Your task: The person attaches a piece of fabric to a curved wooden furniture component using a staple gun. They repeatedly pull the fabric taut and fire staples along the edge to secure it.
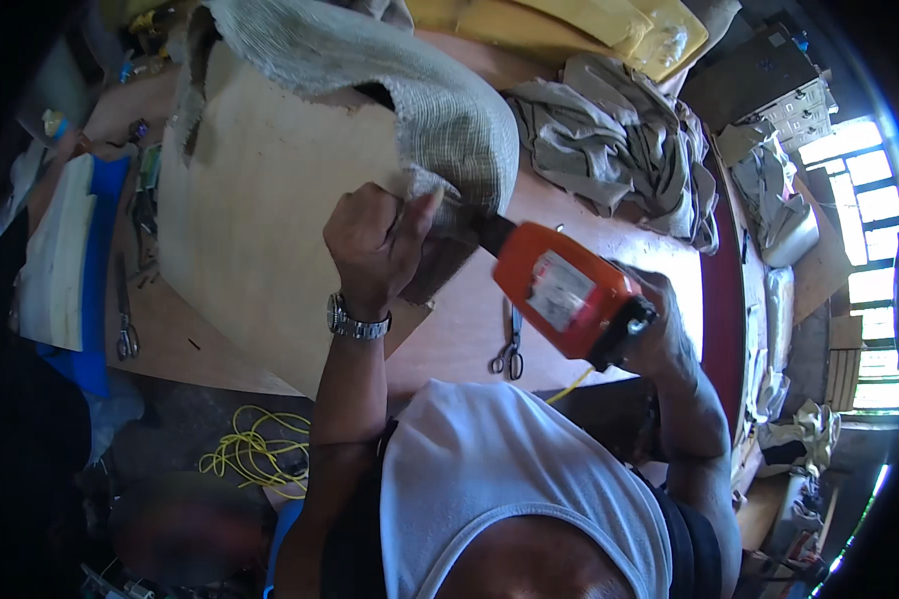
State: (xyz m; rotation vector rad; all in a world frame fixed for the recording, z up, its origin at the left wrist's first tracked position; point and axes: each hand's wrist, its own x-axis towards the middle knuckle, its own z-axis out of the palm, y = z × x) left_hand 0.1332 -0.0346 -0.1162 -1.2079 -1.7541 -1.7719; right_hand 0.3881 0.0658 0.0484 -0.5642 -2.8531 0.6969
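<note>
Gripping grey woven fabric (457,122), the left hand (372,245) was closed; an orange power tool (566,287) was clasped by the right hand (664,324).

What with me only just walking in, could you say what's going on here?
The person's right hand holds an orange tool, its dark nose pointing at grey fabric; whether they touch is unclear. The left hand grips the fabric's edge. The fabric lies partly over a pale board on the table, with scissors nearby.
</note>
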